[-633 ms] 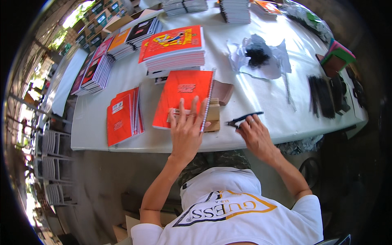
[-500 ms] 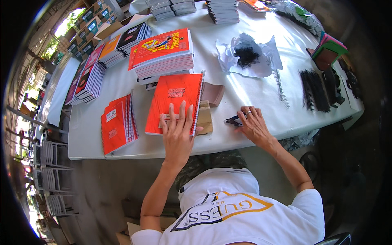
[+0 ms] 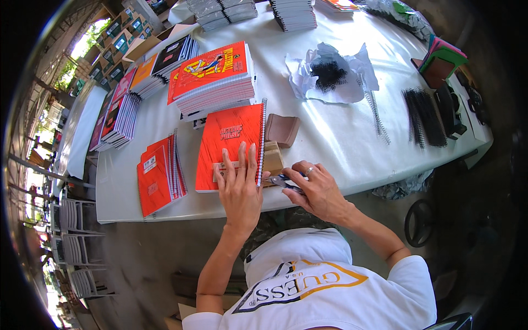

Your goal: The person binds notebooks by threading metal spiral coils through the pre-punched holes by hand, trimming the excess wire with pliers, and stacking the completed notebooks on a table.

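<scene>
A red spiral-bound notebook (image 3: pixel 231 148) lies before me on the white table. My left hand (image 3: pixel 240 190) rests flat on its lower part, fingers spread. In my right hand (image 3: pixel 323 193) is a pair of small dark-handled pliers (image 3: pixel 281 180). Their jaws point left, at the lower end of the notebook's wire spine; whether they touch the wire I cannot tell. Beside the spine sits a brown cardboard block (image 3: pixel 271 159), and a brown folded piece (image 3: pixel 282 130) lies just behind it.
Fanned red notebooks (image 3: pixel 155 179) lie at the left. Behind stands a tall stack of red-covered notebooks (image 3: pixel 212 71). Crumpled white paper (image 3: pixel 360 74) holds black bits, and black binding coils (image 3: pixel 422 118) lie at the far right. The table's front edge (image 3: pixel 165 218) runs close by me.
My right hand has brought the pliers left, from the bare tabletop to the notebook's lower spine corner. My left hand stays on the notebook, which lies a little straighter.
</scene>
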`<state>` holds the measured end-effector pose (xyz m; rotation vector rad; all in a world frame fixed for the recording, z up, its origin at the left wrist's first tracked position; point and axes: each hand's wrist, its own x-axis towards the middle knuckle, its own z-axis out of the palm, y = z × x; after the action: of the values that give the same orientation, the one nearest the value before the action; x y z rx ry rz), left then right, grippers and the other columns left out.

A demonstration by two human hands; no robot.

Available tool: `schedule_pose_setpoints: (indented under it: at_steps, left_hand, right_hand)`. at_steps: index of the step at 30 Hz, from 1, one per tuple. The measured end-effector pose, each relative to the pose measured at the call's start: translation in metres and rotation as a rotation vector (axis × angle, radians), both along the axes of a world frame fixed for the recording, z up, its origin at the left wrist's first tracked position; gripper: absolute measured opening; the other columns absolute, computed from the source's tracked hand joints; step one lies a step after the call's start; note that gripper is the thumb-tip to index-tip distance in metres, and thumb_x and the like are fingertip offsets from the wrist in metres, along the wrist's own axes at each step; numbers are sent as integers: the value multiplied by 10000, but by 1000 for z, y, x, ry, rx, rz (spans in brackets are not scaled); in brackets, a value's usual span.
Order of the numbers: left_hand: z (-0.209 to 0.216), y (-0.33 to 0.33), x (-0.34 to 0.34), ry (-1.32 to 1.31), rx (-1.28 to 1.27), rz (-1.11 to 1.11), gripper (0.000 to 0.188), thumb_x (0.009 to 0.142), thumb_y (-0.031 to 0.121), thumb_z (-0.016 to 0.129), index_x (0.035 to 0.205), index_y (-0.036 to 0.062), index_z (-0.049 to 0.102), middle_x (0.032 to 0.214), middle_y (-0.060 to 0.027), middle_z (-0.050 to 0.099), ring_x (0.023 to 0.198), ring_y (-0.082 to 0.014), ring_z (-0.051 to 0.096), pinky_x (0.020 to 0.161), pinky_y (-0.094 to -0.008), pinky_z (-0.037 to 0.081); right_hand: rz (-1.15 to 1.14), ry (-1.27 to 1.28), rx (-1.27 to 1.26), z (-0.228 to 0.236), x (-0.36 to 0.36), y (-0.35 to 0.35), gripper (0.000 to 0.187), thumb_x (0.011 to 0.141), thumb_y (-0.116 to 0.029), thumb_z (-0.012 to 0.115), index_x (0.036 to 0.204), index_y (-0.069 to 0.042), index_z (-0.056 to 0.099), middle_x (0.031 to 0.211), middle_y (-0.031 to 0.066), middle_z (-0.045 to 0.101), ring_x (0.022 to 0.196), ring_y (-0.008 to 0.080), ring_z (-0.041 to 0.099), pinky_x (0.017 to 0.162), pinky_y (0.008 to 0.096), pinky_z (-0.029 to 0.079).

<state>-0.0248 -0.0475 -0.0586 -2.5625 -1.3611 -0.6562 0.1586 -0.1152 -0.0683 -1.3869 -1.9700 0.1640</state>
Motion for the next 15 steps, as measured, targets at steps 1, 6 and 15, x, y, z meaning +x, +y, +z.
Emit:
schedule_pose_setpoints:
  at_steps: [1, 6, 15]
  left_hand:
    - [1, 0, 0, 6, -6, 5, 673, 878, 240, 650, 1477, 103, 376, 1504, -77, 413, 1389, -387, 344, 1107, -542, 258]
    - [0, 0, 0, -48, -3, -22, 730, 819, 111, 668, 1484, 109, 367, 1500, -79, 419, 1388, -384, 349, 1108, -539, 263]
    - [7, -1, -7, -63, -24, -63, 737, 785, 79, 648, 1475, 142, 395, 1461, -46, 476, 1353, -373, 404, 1089, -550, 280]
  right_hand:
    - [2, -4, 7, -1, -1, 1, 382, 889, -279, 658, 1184, -53, 575, 1036, 122, 566, 896, 278, 576, 806, 383, 441]
    - [69, -74, 14, 2, 3, 7, 396, 891, -285, 657, 1187, -36, 572, 1016, 118, 570, 905, 273, 575, 794, 387, 438]
    - [514, 718, -1266, 20, 23, 37, 325, 989, -297, 541, 1082, 2, 626, 902, 94, 617, 772, 166, 626, 680, 311, 490]
